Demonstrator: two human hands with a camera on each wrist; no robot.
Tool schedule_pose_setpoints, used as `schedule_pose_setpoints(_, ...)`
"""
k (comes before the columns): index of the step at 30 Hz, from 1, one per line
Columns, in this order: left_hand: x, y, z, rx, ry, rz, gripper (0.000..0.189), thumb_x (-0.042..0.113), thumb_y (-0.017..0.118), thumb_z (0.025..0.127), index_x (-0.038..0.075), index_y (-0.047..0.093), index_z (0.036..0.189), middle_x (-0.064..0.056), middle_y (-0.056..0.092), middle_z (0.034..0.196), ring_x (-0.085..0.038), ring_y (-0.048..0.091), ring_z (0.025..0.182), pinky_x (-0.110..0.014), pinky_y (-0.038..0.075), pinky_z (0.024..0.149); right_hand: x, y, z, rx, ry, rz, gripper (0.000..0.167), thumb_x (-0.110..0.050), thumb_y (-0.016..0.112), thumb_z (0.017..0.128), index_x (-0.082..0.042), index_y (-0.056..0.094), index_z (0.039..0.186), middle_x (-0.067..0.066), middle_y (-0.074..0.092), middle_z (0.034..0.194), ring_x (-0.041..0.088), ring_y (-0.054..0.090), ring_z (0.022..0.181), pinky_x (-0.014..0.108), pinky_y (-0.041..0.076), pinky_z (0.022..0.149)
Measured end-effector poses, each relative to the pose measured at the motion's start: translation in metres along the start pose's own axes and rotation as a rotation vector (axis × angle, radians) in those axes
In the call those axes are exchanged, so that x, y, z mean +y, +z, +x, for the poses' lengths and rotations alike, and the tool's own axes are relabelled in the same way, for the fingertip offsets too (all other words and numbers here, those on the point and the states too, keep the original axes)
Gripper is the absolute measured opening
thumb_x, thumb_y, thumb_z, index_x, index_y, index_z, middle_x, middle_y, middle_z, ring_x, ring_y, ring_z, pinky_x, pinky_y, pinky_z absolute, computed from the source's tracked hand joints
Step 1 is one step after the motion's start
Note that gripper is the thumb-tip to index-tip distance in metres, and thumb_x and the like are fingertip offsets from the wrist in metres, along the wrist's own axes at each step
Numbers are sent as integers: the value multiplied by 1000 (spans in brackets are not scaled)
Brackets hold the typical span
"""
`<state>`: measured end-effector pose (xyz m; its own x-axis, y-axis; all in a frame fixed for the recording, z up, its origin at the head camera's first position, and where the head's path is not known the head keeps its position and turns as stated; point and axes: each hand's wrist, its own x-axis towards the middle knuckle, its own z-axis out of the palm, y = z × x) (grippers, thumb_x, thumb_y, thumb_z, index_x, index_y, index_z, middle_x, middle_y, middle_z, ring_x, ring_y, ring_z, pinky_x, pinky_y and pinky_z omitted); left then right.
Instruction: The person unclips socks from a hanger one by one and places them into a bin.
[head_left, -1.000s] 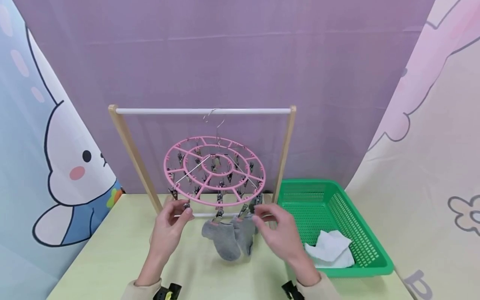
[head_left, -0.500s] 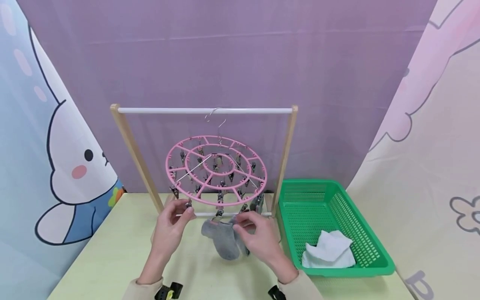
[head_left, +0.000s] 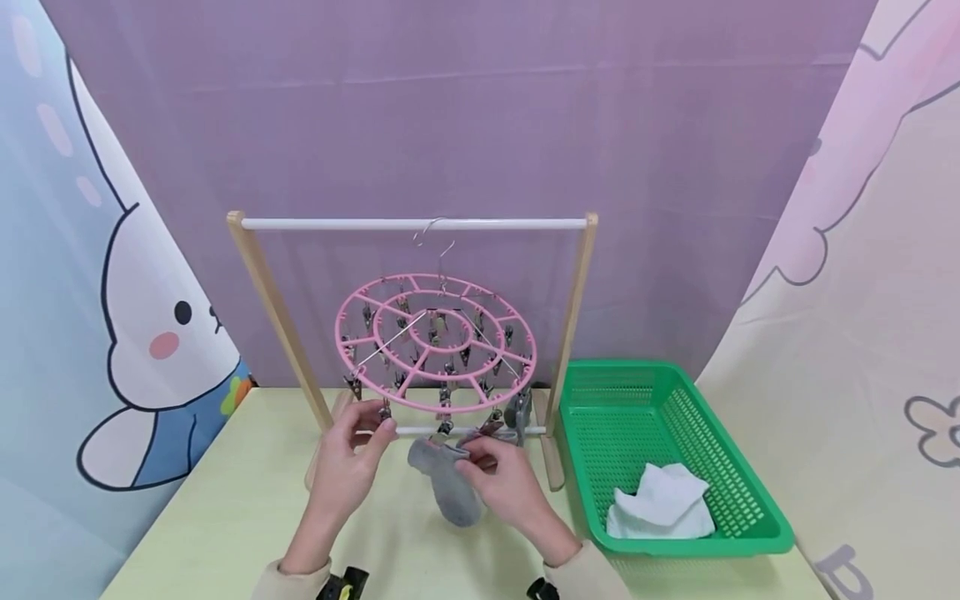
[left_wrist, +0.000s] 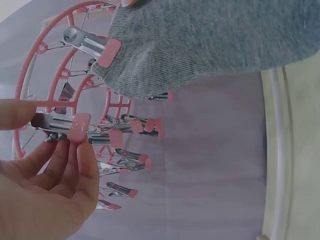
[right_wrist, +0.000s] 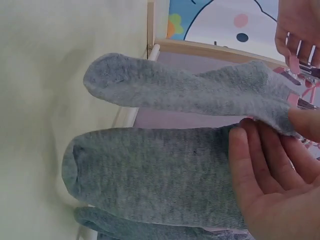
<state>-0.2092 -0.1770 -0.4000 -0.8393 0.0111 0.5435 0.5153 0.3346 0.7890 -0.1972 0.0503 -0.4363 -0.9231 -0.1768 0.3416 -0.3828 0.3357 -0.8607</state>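
My left hand (head_left: 347, 467) pinches a metal clip (left_wrist: 60, 124) with a pink tip between thumb and fingers. This clip hangs from the front of a pink round hanger (head_left: 435, 409), and its jaws have nothing in them. My right hand (head_left: 513, 483) pinches the cuff of a grey sock (head_left: 453, 496), which hangs toe down from the neighbouring clip (left_wrist: 90, 44). In the right wrist view, a second grey sock (right_wrist: 155, 175) hangs beside it, partly behind my fingers. Part of a further grey sock (right_wrist: 140, 222) shows at that view's bottom edge.
The hanger hooks over the white bar (head_left: 337, 224) of a wooden-legged rack (head_left: 576, 317). Several other clips dangle under its rings. To the right stands a green basket (head_left: 753, 508) holding a white cloth (head_left: 660, 504). A purple curtain (head_left: 465, 125) hangs behind.
My right hand has moved left, from beside the right-hand grey sock to the cuff of the sock nearer my left hand. My left hand keeps its pinch on the clip.
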Motion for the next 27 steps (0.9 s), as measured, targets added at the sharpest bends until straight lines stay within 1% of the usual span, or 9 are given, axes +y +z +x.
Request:
schedule_pose_setpoints(3, 3, 1, -1, 36, 44, 38, 30, 5, 69, 96, -3, 63, 125, -8, 65, 99, -9, 61, 88, -17, 52, 77, 1, 0, -1, 17, -3, 0, 13, -9, 71, 93, 0, 73, 103, 4, 69, 91, 15, 65, 80, 24, 57, 73)
schedule_pose_setpoints(5, 4, 2, -2, 86, 105, 56, 31, 2, 69, 94, -4, 63, 124, -10, 64, 100, -8, 59, 89, -15, 50, 77, 0, -1, -1, 30, -5, -3, 13, -10, 70, 94, -1, 74, 103, 3, 69, 91, 13, 65, 81, 24, 57, 73)
schedule_pose_setpoints(9, 5, 2, -4, 235, 306, 82, 29, -10, 69, 87, -6, 66, 116, -14, 65, 98, -7, 58, 88, -11, 48, 77, -2, -3, -2, 44, -4, -4, 13, -12, 70, 95, -3, 74, 104, 3, 70, 92, 13, 65, 81, 25, 57, 73)
schedule_pose_setpoints(11, 6, 2, -4, 279, 406, 78, 27, -15, 68, 84, -6, 68, 109, -15, 67, 95, -8, 59, 85, -11, 48, 77, -4, -5, -3, 47, 1, -4, 12, -12, 69, 95, -3, 74, 103, 2, 70, 92, 13, 64, 82, 25, 57, 73)
schedule_pose_setpoints(13, 7, 3, -4, 270, 482, 79, 25, -15, 67, 82, -4, 69, 105, -13, 69, 92, -9, 61, 81, -13, 49, 77, -6, -7, -3, 46, 7, -3, 12, -11, 69, 95, -4, 74, 103, 1, 70, 92, 13, 64, 82, 25, 57, 73)
schedule_pose_setpoints(15, 9, 5, -5, 209, 519, 84, 24, -13, 68, 82, -3, 70, 103, -11, 71, 92, -13, 64, 79, -14, 51, 78, -7, -8, -4, 44, 8, -1, 11, -10, 69, 95, -4, 74, 103, 1, 70, 92, 13, 64, 81, 25, 57, 73)
schedule_pose_setpoints(19, 13, 11, -8, 33, 481, 126, 27, -10, 70, 86, 1, 69, 110, -7, 72, 102, -20, 69, 87, -19, 54, 82, -11, -9, -5, 35, 6, 7, 11, -10, 69, 95, -4, 74, 103, 1, 70, 92, 13, 64, 82, 25, 57, 73)
schedule_pose_setpoints(23, 15, 17, -9, -108, 343, 150, 33, 1, 72, 92, 4, 64, 124, -4, 70, 118, -22, 68, 105, -30, 57, 87, -14, -11, -6, 32, -1, 20, 12, -13, 69, 97, -5, 74, 104, 1, 70, 93, 13, 65, 82, 25, 57, 73)
schedule_pose_setpoints(27, 15, 21, -7, -222, 199, 53, 38, 10, 68, 98, 3, 59, 134, -10, 67, 126, -27, 66, 113, -42, 57, 92, -17, -13, -8, 29, -19, 36, 13, -15, 69, 98, -5, 74, 104, 2, 71, 94, 13, 65, 82, 24, 56, 73)
